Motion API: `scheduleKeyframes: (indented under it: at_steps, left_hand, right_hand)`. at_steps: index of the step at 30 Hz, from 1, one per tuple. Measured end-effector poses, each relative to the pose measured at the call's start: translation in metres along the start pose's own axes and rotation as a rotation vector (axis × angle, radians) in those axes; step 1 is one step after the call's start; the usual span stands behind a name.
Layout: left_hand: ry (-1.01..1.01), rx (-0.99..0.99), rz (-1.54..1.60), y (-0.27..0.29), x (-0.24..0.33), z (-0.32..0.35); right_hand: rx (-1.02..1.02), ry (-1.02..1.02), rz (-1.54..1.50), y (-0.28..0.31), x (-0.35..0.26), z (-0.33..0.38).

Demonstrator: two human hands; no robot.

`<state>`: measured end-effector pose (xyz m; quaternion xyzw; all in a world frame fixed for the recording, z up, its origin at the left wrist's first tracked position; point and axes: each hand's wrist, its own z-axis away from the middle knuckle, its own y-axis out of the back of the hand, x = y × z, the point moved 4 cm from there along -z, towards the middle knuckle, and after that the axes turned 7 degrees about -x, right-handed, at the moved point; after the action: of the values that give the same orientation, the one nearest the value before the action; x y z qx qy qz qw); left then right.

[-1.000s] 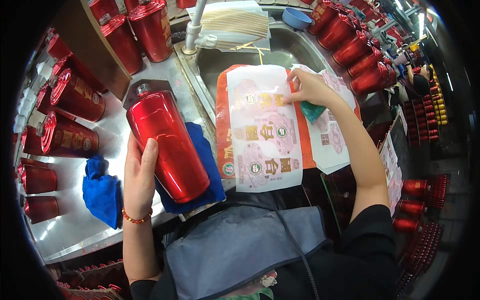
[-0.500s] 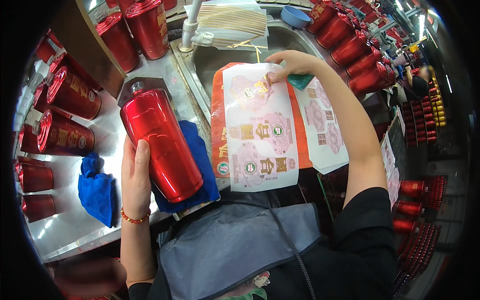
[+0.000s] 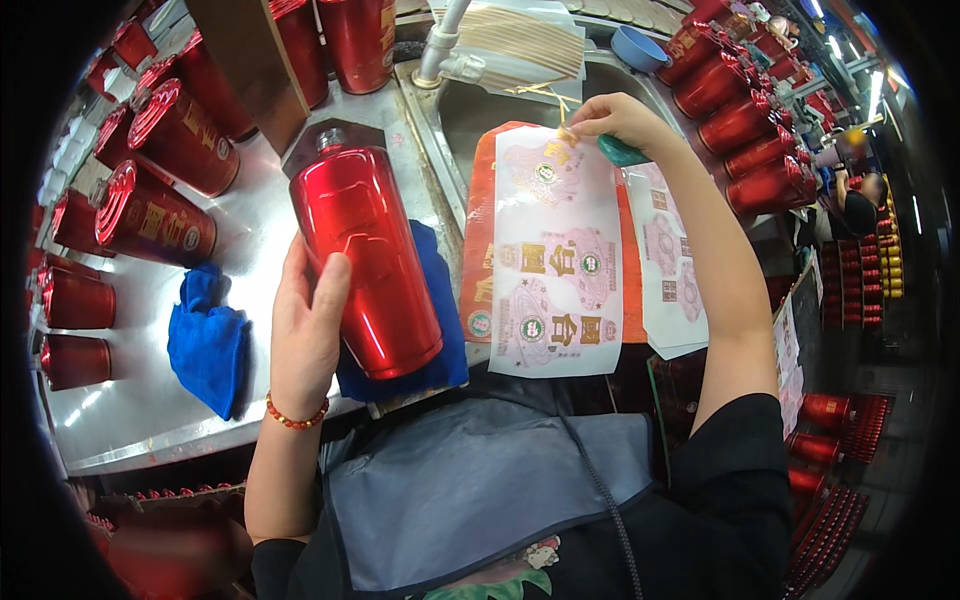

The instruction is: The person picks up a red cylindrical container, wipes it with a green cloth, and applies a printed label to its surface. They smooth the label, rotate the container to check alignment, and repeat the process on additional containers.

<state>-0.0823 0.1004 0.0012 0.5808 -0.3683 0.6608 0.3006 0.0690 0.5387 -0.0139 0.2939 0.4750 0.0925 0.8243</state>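
Note:
A glossy red bottle [image 3: 375, 260] with a bare threaded neck lies tilted on a blue cloth [image 3: 440, 300]. My left hand [image 3: 313, 310] grips its left side, thumb across the front. To its right, a white sheet [image 3: 530, 225] of pink and gold decals lies over a red-orange board [image 3: 482, 220]. At the sheet's upper right, my right hand [image 3: 625, 125] pinches the gold-lettered end of the top decal, which looks slightly lifted. A green scraper-like piece [image 3: 622, 152] is tucked under that palm, partly hidden by the fingers.
More decal sheets [image 3: 665, 265] lie right of the board. Behind are a sink [image 3: 480, 130], a faucet [image 3: 438, 55], a blue bowl [image 3: 640, 48] and gold strips [image 3: 520, 45]. Finished red bottles [image 3: 160, 215] and a crumpled blue cloth [image 3: 207, 345] stand left; more red bottles [image 3: 745, 130] line the right.
The view has shifted, so most things sit further right. My right fingertips have drawn the decal's gold end slightly upward. My left thumb rests further onto the bottle's front.

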Motion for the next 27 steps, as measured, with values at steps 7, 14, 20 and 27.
scheduleKeyframes:
  at_steps: [7, 14, 20, 27]
  left_hand:
    - [0.04, -0.014, -0.038, -0.007, 0.009, 0.0]
    - [-0.024, -0.051, 0.042, -0.006, 0.006, -0.003]
    - [-0.006, -0.068, 0.109, -0.006, 0.007, -0.002]
    - [-0.107, -0.028, 0.085, -0.002, 0.02, -0.001]
  right_hand:
    - [0.29, 0.229, 0.256, -0.003, -0.071, 0.03]
    - [0.211, 0.533, 0.275, -0.063, -0.208, 0.126]
    - [-0.089, 0.984, 0.312, -0.089, -0.274, 0.17]
    - [-0.184, 0.727, 0.124, -0.128, -0.274, 0.12]
